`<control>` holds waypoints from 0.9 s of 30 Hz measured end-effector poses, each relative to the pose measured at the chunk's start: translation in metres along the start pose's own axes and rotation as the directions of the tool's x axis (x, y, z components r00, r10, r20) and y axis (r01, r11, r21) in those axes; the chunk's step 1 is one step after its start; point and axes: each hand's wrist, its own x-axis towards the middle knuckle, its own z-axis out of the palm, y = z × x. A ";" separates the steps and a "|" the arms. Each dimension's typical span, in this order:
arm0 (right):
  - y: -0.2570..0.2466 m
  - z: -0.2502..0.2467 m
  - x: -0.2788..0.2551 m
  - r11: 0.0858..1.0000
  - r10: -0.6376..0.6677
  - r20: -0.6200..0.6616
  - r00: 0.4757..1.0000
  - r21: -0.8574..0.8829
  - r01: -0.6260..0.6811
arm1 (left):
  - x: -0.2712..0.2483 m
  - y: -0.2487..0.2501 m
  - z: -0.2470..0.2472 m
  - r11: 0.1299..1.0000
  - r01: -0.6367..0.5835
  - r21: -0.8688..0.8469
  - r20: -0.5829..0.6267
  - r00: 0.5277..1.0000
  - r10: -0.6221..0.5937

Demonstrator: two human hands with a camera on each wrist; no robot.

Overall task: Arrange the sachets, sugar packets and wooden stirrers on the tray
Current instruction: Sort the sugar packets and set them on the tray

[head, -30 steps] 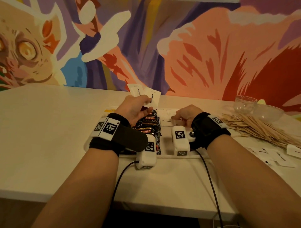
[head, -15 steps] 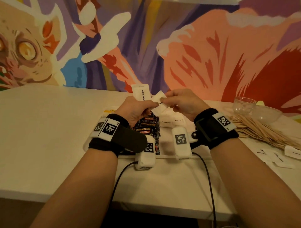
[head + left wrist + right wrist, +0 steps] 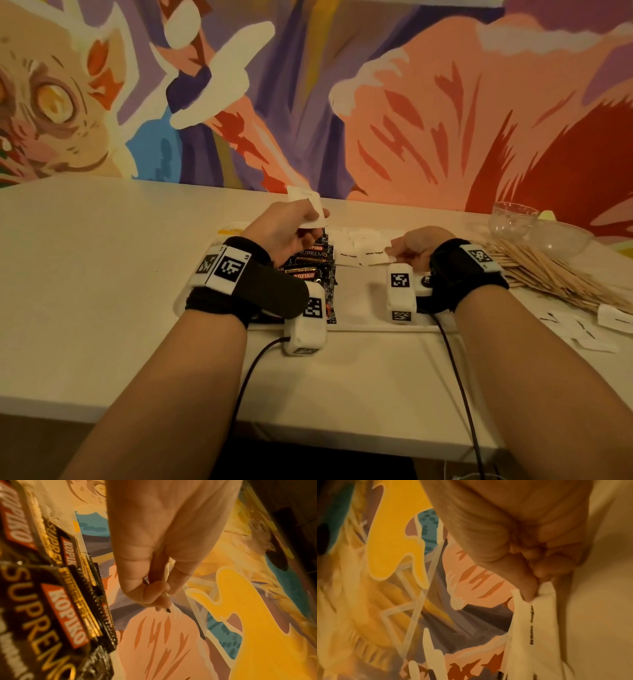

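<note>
A white tray (image 3: 356, 308) lies on the table in front of me. Dark Kopiko coffee sachets (image 3: 313, 263) are stacked on its left part, also seen in the left wrist view as sachets (image 3: 56, 601). White sugar packets (image 3: 346, 251) lie in a row beside them. My left hand (image 3: 291, 226) is raised above the sachets and pinches a white sugar packet (image 3: 308, 209). My right hand (image 3: 411, 248) is low on the tray and pinches the edge of another sugar packet (image 3: 371, 255), shown close as the packet (image 3: 534, 622). A pile of wooden stirrers (image 3: 555, 277) lies right of the tray.
Two clear glass bowls (image 3: 534, 226) stand at the back right by the mural wall. More loose sugar packets (image 3: 592, 325) lie on the table at the right, in front of the stirrers. Cables run from both wrists over the table's near edge.
My right hand took a packet from the left hand's pair and carried it down onto the tray's row. The left hand stays raised with one packet.
</note>
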 end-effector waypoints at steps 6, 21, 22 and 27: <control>-0.008 0.000 -0.010 0.990 -0.126 -0.114 0.985 -0.074 0.118 | -0.001 -0.001 -0.001 0.994 -0.046 0.104 0.027 0.999 0.043; -0.028 0.038 -0.072 0.860 -0.509 0.278 0.814 0.126 0.495 | -0.002 -0.001 0.001 0.974 -0.092 0.205 0.049 0.995 0.083; -0.027 0.039 -0.070 0.855 -0.517 0.251 0.818 0.115 0.505 | -0.001 -0.002 0.001 0.975 -0.090 0.201 0.043 0.996 0.083; -0.023 0.030 -0.053 0.887 -0.458 0.103 0.883 -0.019 0.462 | 0.003 0.000 -0.003 0.989 -0.069 0.130 -0.073 0.994 0.079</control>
